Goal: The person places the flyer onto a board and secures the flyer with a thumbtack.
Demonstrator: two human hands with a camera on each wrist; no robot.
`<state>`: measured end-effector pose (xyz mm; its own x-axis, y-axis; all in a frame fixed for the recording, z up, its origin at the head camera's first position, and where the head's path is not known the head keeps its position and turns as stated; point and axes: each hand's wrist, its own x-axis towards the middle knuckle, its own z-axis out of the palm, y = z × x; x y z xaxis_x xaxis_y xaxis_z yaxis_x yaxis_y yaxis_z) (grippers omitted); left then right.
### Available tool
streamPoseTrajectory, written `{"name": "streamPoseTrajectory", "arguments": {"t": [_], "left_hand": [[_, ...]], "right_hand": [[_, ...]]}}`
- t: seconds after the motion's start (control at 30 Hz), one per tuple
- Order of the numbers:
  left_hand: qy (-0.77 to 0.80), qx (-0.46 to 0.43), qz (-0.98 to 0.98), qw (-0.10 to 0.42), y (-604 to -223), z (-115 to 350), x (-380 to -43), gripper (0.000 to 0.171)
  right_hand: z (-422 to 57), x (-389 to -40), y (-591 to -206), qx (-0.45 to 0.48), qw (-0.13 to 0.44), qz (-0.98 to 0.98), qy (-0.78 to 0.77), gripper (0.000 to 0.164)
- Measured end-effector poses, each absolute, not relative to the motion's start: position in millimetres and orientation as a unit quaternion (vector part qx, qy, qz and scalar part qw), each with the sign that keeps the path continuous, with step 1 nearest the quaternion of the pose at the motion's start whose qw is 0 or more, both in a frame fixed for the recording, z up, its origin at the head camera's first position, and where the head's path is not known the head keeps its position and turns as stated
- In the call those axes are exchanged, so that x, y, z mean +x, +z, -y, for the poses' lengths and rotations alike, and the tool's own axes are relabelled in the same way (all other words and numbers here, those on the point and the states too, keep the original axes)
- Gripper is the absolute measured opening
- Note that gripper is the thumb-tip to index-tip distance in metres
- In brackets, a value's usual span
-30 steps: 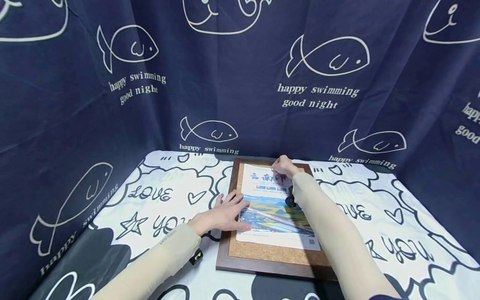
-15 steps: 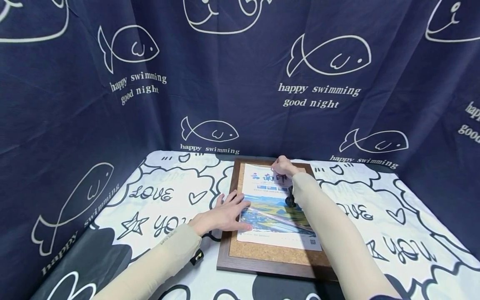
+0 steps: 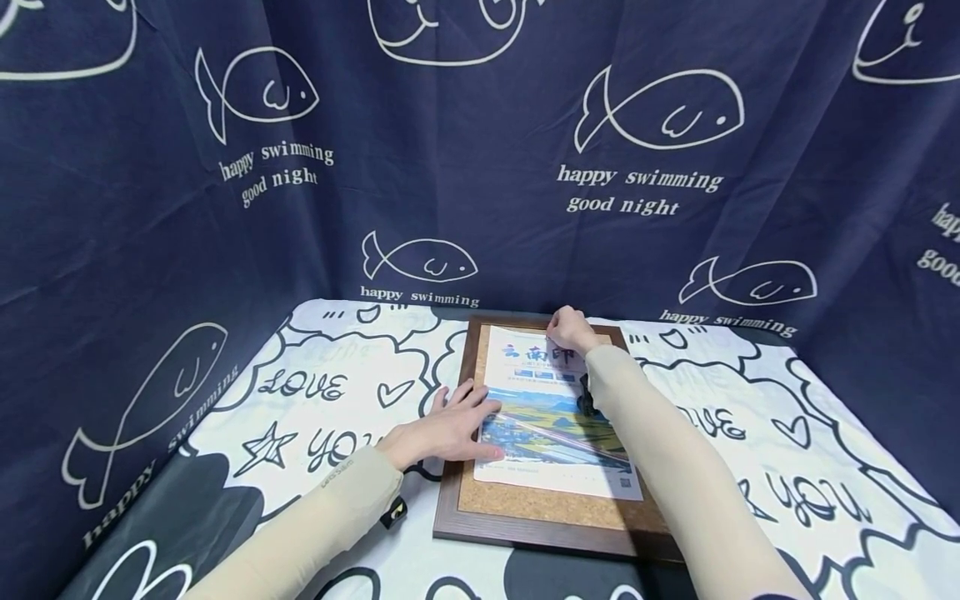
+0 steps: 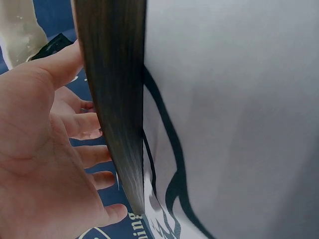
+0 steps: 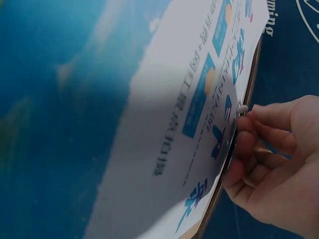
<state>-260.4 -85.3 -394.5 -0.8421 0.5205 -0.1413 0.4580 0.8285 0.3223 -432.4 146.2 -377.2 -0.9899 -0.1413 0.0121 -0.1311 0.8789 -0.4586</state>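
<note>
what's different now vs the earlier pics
The right hand has shifted slightly to the right at the top of the poster. Nothing was visibly taken hold of or let go. The left hand stays at the poster's left edge, and the poster and board lie as they were.

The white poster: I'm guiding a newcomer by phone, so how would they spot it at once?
On the black-patterned white cloth lies a rectangular brown-framed board. On its tan cork is the white paper poster; blue characters above a blue, yellow and green picture set it apart from the bare cork around it.
</note>
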Motion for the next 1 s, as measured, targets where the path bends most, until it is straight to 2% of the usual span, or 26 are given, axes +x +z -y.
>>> {"name": "streamPoseTrajectory", "arguments": {"t": [0.23, 0.43, 0.57, 1.0], "left_hand": [[0.136, 0.257, -0.950, 0.113, -395.7, 85.3, -260.2, 0.074], [0.131, 0.257, -0.951, 0.113, -397.8, 84.6, -259.9, 0.074], [0.131, 0.255, -0.952, 0.109, -397.6, 85.1, -260.3, 0.074], [0.137, 0.258, -0.950, 0.110, -397.2, 85.6, -259.9, 0.074]], "right_hand": [[-140.5, -435.6, -378.9, -0.045, 0.028, -0.977, -0.207, 0.036], [-145.2, -437.6, -381.7, -0.077, 0.028, -0.969, -0.233, 0.014], [-146.5, -438.0, -383.2, -0.095, 0.026, -0.964, -0.245, 0.017], [-151.7, -434.7, -382.7, -0.107, 0.017, -0.965, -0.238, 0.009]]}}
